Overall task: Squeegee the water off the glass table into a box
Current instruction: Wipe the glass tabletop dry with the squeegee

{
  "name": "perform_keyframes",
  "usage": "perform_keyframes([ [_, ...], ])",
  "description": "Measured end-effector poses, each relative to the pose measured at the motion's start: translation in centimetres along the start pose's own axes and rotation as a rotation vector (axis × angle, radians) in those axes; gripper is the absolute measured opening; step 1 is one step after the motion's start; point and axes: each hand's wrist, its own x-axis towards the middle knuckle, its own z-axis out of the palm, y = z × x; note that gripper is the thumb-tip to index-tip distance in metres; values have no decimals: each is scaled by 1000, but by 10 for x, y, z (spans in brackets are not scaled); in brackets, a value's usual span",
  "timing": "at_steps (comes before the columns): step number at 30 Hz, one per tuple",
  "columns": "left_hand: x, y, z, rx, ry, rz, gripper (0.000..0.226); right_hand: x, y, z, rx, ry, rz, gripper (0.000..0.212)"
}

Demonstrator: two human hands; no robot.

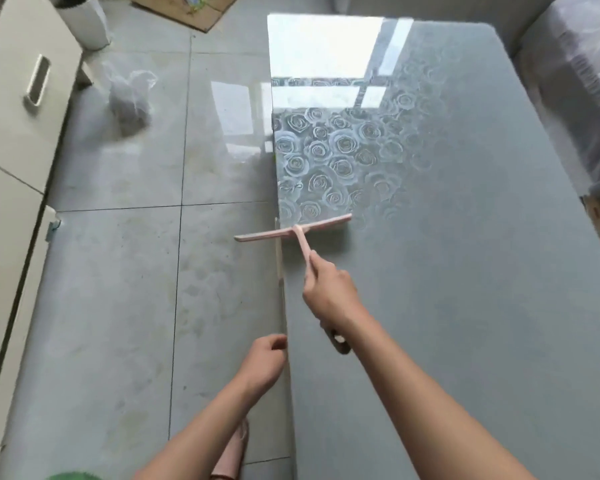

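Fingers (318,263) of the right hand (329,292) are wrapped round the handle of the pink squeegee (293,228), with one finger lying along the shaft toward the blade. The handle's butt end shows below the wrist. The blade lies across the left edge of the glass table (465,271), slightly slanted. Its right part rests on the glass and its left part juts out over the floor (118,271).

The left hand (265,358) sits nearer the body, right at the same table edge, with its fingers (278,341) curled in. Whether they have hold of anything there cannot be told. A thin pale strip (279,265) runs along that edge from beneath the blade down toward the left hand; what it belongs to is unclear.

Beyond the blade the glass shows a rose pattern and a bright window reflection.

On the tiled floor to the left lies a crumpled clear plastic bag (130,98), and a pale cabinet (14,98) with recessed drawer handles stands along the left side. A white bin (84,22) and a flat piece of cardboard (187,8) are at the far end. Furniture wrapped in plastic (575,81) stands to the right of the table.
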Motion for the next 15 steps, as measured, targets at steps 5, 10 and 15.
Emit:
perform_keyframes([
  [5,26,24,-34,113,-88,10,48,-67,20,-3,0,65,21,42],
  [10,53,45,-64,252,-129,-47,46,-50,7,13,1,-19,162,48],
  [15,65,58,-67,298,-175,-45,48,25,-27,-2,-2,63,200,45],
])
